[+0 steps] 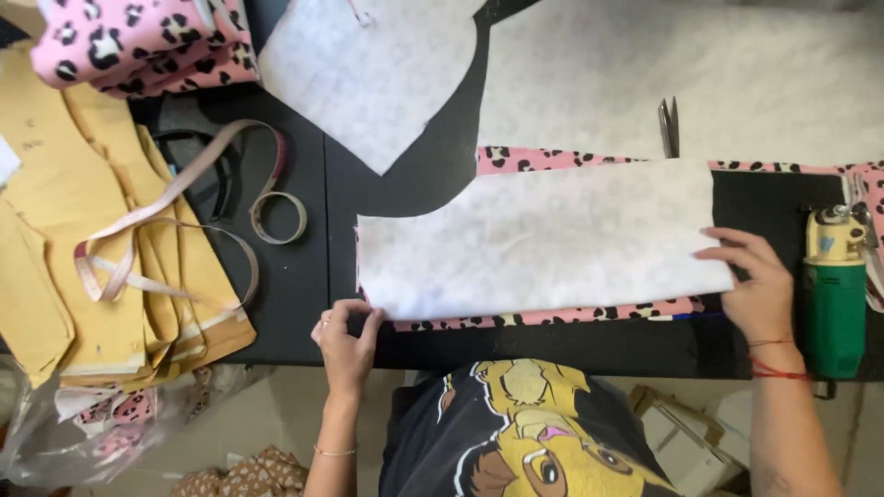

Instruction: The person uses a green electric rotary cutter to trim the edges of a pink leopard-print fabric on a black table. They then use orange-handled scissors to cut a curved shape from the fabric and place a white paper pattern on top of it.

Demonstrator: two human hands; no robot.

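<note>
Overhead, a white fabric panel point(539, 235) lies flat on the black bench point(304, 276), stacked on a pink leopard-print layer point(552, 316) whose edge shows along the panel's near and far sides. The left hand point(345, 340) pinches the near left corner of the stack, fingers point(368, 322) closed on the fabric edge. The right hand point(755, 281) rests at the panel's right end, fingers spread and lying flat on the cloth, gripping nothing that can be seen.

Risk: the two layers could slip out of register if one hand pulls harder than the other, since only the corner pinch and the flat palm hold them. The green and yellow electric cutter point(833, 294) stands just beside the right hand; a sideways sweep could knock it. Scissors point(668, 127) lie beyond the panel's far edge, on a larger white sheet point(737, 74).

Room: the stack's near edge runs close to the bench's near edge, leaving little margin. Bare bench opens to the left, up to the measuring tape point(175, 221) and tan paper patterns point(83, 230). Folded pink fabric point(138, 41) sits far left.
</note>
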